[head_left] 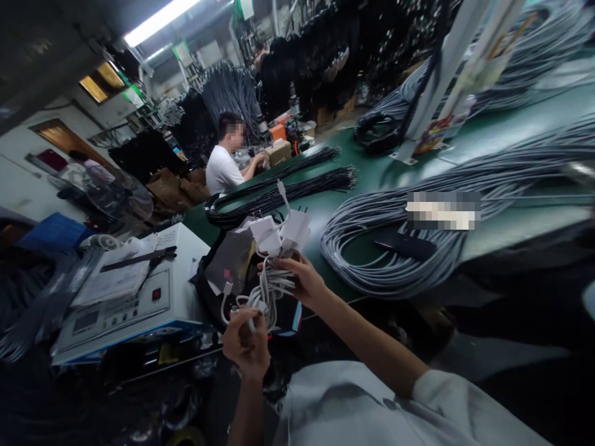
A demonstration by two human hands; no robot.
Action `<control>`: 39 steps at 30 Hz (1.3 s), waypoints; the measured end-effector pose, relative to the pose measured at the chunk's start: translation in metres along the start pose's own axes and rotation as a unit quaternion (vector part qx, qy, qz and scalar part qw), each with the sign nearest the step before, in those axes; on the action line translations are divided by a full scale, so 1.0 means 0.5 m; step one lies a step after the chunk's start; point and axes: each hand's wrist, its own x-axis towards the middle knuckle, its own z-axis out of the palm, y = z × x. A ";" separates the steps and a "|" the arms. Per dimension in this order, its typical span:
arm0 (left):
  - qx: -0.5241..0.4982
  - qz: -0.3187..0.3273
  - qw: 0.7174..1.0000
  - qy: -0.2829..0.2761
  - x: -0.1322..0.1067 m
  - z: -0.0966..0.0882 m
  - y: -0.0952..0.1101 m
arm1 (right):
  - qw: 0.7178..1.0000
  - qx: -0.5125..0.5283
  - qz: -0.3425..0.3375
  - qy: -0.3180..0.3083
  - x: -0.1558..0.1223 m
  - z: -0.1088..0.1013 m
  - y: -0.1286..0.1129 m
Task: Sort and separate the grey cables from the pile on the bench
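A tangle of white charging cables (pixel 272 282) hangs between my two hands, in front of an open black bag (pixel 211 263). My right hand (pixel 304 279) is closed around the upper part of the bundle. Just above its fingers are two white plug chargers (pixel 281 233) with their prongs showing, and one cable connector (pixel 281 188) sticks upward. My left hand (pixel 246 344), lower down, has its fingers pinched on the lower loops of cable. Another white connector (pixel 227 288) dangles at the left of the bundle. Parts of the cables are hidden behind my fingers.
Grey cable coils (pixel 385 266) lie on the green table (pixel 497 238) to the right, with a dark flat object (pixel 409 243) on them. Black cable bundles (pixel 297 192) lie farther back. A white machine (pixel 158 303) stands left. Across the table sits a person in a white shirt (pixel 223 170).
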 end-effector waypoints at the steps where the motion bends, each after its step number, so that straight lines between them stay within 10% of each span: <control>1: -0.005 -0.006 1.000 0.003 -0.004 0.006 0.004 | 1.000 -0.004 -0.011 0.007 -0.007 -0.005 -0.004; 17: -0.098 -0.239 0.940 -0.221 -0.057 0.077 0.001 | 0.955 -0.066 -0.222 0.183 -0.081 -0.101 -0.019; 27: 0.034 -0.172 0.877 -0.447 -0.001 0.061 0.026 | 0.918 -0.111 -0.278 0.259 -0.134 -0.127 0.022; 32: 0.113 -0.122 0.892 -0.421 0.033 0.041 0.061 | 0.909 -0.144 -0.285 0.269 -0.145 -0.146 0.025; 39: -0.096 -0.185 0.869 -0.449 -0.002 0.115 0.072 | 0.850 -0.285 -0.351 0.272 -0.167 -0.151 0.013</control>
